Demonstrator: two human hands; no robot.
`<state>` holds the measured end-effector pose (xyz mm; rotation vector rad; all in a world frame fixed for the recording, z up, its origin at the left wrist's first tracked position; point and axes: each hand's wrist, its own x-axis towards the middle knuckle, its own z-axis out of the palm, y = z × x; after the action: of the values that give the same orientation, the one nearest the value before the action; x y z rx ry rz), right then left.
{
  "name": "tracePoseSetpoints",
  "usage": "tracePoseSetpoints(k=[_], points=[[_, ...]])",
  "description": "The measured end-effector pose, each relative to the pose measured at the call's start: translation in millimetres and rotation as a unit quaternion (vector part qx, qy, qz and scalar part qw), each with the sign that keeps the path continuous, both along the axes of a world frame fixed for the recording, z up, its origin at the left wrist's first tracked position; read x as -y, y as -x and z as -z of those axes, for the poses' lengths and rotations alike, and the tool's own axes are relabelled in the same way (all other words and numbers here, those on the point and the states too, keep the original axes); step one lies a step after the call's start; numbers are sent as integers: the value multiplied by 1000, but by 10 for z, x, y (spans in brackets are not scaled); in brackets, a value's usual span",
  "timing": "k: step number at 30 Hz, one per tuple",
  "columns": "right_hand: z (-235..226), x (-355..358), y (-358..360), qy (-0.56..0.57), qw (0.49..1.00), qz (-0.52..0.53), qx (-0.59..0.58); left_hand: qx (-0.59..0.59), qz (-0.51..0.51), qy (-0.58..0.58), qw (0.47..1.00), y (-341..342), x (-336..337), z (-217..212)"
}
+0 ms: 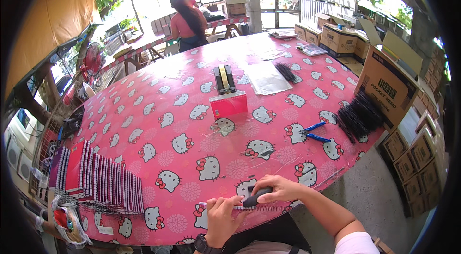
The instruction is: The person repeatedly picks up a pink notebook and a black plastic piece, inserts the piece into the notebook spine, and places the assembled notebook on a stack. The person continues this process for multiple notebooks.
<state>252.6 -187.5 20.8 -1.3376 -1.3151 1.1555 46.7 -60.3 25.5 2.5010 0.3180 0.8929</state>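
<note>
At the table's near edge, my left hand (224, 213) is closed on a thin notebook (204, 203), seen nearly edge-on and mostly hidden by the fingers. My right hand (278, 189) grips a dark, rounded tool (258, 197) of a kind I cannot make out, held at the notebook's edge beside my left fingertips. From there a dark spiral binding coil (270, 209) stretches right, beneath my right hand. How far the coil is threaded into the notebook cannot be seen. Blue-handled pliers (314, 133) lie beyond my right hand.
Spiral notebooks (103, 174) stand in a row at left. A red notebook (229, 105) leans by a tape dispenser (224, 80). Black coils (362, 114) lie beside a cardboard box (386, 88) at right. Clear plastic sheets (266, 78) lie farther back. A person (189, 23) stands beyond the table.
</note>
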Motion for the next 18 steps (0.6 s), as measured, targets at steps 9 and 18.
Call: tracePoseSetpoints(k=[9,18], points=[[-2,-15,-119,-47,994,13,-99,-27,44,-33,998,17,-75,-100],[54,6,66,-68,974,-6,-215,-47,-3,-49,998,111,-183,-209]])
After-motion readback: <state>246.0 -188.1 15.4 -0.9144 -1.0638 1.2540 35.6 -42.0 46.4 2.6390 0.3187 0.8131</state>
